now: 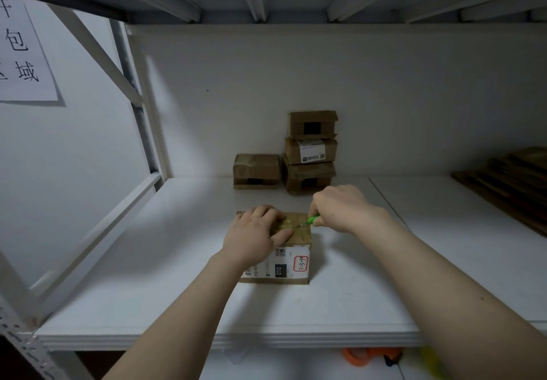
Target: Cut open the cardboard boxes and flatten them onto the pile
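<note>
1. Cardboard box (300, 236) sits on the white shelf (148, 261) straight ahead of us, with its taped top up and its white shipping label (291, 264) facing us.
2. Our left hand (254, 234) lies on the box top, fingers laid out nearly straight and pressing down rather than gripping.
3. Our right hand (340, 208) has its fingers curled round a green cutter (313, 219), whose tip meets the tape near the top's right side.
4. Back by the wall we see a stack of three boxes (310, 151), with a single box (256, 171) just beside it on the left.
5. Flattened cardboard (509, 178) lies piled at the shelf's far right, well apart from the box.
</note>
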